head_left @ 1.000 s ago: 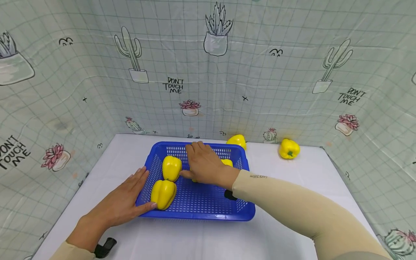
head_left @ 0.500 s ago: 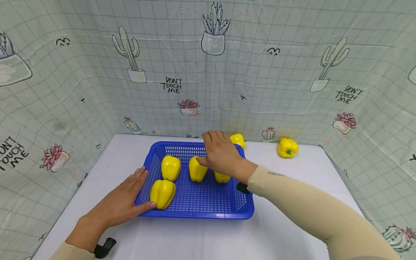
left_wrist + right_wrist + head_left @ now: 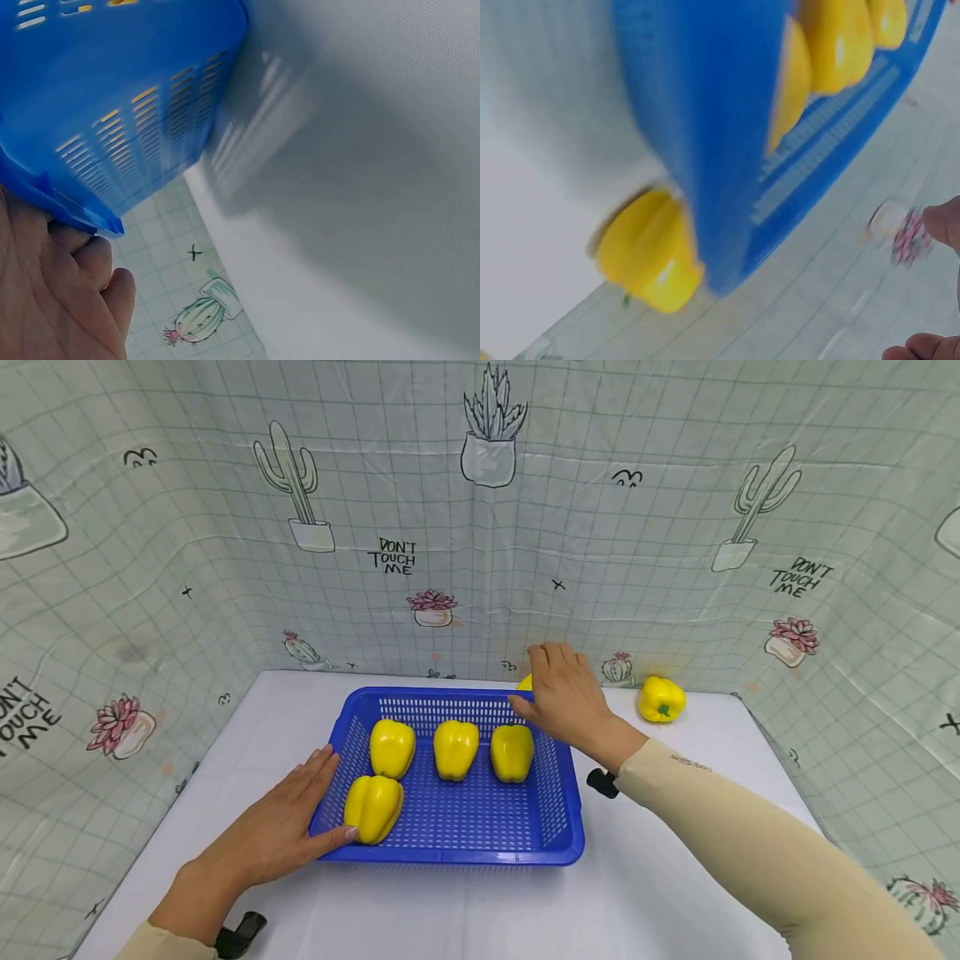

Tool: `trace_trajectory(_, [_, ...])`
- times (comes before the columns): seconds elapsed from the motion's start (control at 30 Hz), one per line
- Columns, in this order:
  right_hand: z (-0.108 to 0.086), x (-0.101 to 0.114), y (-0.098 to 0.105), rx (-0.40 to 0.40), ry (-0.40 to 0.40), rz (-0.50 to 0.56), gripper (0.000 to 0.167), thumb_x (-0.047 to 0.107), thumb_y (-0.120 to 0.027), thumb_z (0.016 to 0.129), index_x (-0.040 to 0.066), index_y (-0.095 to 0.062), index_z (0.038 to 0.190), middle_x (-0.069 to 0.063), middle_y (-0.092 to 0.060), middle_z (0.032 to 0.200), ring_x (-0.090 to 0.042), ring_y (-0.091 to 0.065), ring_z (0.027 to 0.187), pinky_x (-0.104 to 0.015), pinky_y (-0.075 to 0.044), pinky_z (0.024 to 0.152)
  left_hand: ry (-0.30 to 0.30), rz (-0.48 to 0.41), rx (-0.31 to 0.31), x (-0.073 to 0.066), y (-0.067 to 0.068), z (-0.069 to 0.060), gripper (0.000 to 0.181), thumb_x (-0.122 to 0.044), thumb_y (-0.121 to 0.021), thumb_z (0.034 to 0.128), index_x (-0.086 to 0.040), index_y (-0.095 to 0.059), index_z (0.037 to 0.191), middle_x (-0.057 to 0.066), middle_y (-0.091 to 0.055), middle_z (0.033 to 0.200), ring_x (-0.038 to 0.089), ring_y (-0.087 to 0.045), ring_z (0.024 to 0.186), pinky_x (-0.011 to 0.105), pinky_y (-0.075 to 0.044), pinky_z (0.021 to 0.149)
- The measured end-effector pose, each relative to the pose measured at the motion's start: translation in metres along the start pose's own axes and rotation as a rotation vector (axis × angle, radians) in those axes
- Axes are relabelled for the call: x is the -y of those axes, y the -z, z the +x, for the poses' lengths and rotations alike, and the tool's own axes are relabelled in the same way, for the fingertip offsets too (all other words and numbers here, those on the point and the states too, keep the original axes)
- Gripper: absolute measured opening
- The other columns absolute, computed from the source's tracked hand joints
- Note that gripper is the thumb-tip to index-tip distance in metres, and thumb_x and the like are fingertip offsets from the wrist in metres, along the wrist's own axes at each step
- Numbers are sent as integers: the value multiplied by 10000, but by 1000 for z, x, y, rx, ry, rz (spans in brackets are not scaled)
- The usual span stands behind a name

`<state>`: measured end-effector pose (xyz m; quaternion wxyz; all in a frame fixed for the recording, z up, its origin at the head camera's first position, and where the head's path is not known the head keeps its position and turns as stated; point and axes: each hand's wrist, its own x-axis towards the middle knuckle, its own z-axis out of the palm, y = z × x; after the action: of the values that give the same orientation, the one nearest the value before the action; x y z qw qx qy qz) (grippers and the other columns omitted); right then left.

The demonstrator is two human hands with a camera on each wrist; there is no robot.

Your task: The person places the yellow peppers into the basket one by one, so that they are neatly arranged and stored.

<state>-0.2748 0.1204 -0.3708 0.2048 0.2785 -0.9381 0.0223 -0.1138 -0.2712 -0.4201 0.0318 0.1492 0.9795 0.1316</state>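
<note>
Several yellow bell peppers sit in the blue plastic basket (image 3: 450, 857): one at front left (image 3: 373, 808), one behind it (image 3: 392, 748), one in the middle (image 3: 456, 749) and one at right (image 3: 512, 753). My left hand (image 3: 273, 818) rests on the basket's left rim, fingers fairly straight, thumb at the front left corner. My right hand (image 3: 572, 697) is over the back right corner, holding nothing, fingers loosely bent. Behind that corner lies another bell pepper (image 3: 649, 251), mostly hidden by the right hand in the head view. The left wrist view shows the basket's slotted wall (image 3: 142, 127).
One more yellow bell pepper (image 3: 662, 699) lies at the table's back right, stem facing me. The white-covered table (image 3: 450, 910) ends at a printed cloth backdrop (image 3: 345, 468) along the back and both sides.
My right hand has left the middle pepper inside the basket and moved right and back, past the rim. The right-hand pepper in the basket is now uncovered. My left hand stays put.
</note>
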Motion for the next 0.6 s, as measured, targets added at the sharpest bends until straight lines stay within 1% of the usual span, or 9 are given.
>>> trace_trajectory(0.23, [-10, -37, -4, -63, -81, -31, 737, 454, -759, 944, -123, -527, 1339, -298, -621, 1245, -449, -587, 1103, -553, -539, 841, 0, -1, -3, -1, 1, -1, 1047, -714, -586, 962, 3, -269, 1656, 200, -231, 1743, 413, -260, 1598, 618, -291, 1262])
trace_trajectory(0.37, [-17, -60, -13, -66, -143, -61, 742, 432, -755, 945, -150, -523, 1343, -321, -616, 1237, -466, -580, 1098, -564, -531, 845, 3, 5, -3, -1, 1, -1, 1049, -717, -584, 960, 1, -270, 1656, 201, -235, 1741, 413, -264, 1596, 615, -292, 1262])
trace_trajectory(0.47, [-24, -76, -21, -46, -197, -85, 697, 420, -758, 942, -149, -535, 1276, -319, -615, 1184, -467, -577, 1055, -552, -516, 816, 2, 4, -4, -1, 1, -1, 1046, -719, -580, 963, -1, -270, 1657, 198, -233, 1743, 411, -262, 1597, 612, -292, 1263])
trace_trajectory(0.6, [-36, -95, -31, -19, -253, -114, 595, 408, -760, 938, -112, -535, 1118, -287, -600, 1054, -443, -557, 954, -523, -479, 749, -6, 8, -9, -1, 0, -1, 1042, -721, -574, 965, 1, -276, 1654, 200, -241, 1740, 415, -272, 1593, 608, -301, 1261])
